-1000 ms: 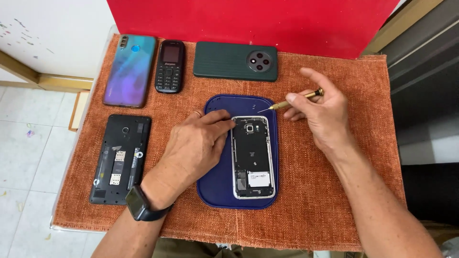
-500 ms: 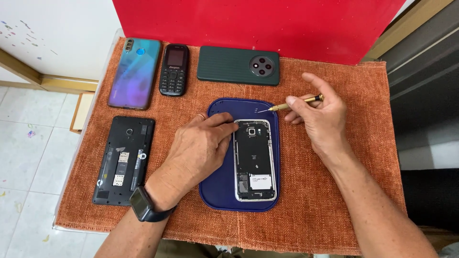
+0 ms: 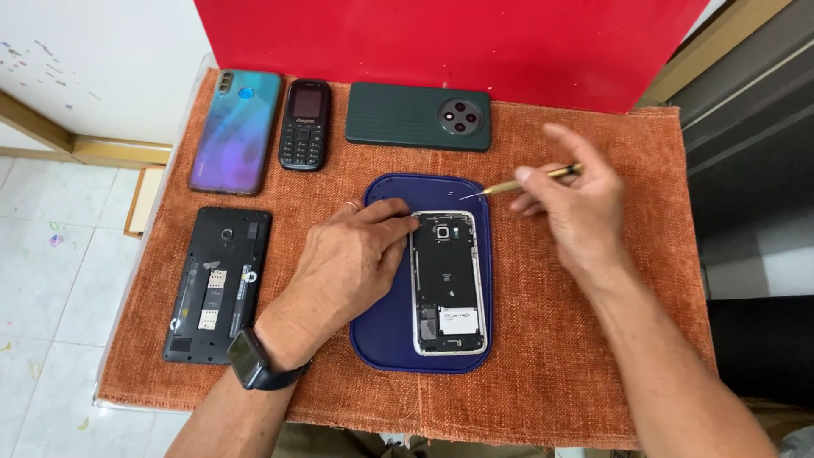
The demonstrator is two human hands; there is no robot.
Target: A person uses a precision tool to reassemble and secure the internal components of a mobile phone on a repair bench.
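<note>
An opened phone (image 3: 448,282) with its back cover off lies on a dark blue tray (image 3: 383,326) in the middle of the orange cloth. My left hand (image 3: 348,263) rests on the tray, fingertips touching the phone's upper left edge. A dark smartwatch (image 3: 253,360) is on that wrist. My right hand (image 3: 577,208) hovers to the upper right of the phone and grips a thin brass-coloured screwdriver (image 3: 519,183). Its tip points left, just above the tray's top right corner, clear of the phone.
On the orange cloth (image 3: 661,280) lie a blue-purple smartphone (image 3: 236,131), a small black keypad phone (image 3: 305,124), a dark green phone (image 3: 418,116) face down, and a black opened phone (image 3: 218,283) at the left. A red board (image 3: 441,42) stands behind.
My right hand with the screwdriver has drifted slightly; the tip stays near the tray's top right corner. My left hand stays on the phone's upper left edge.
</note>
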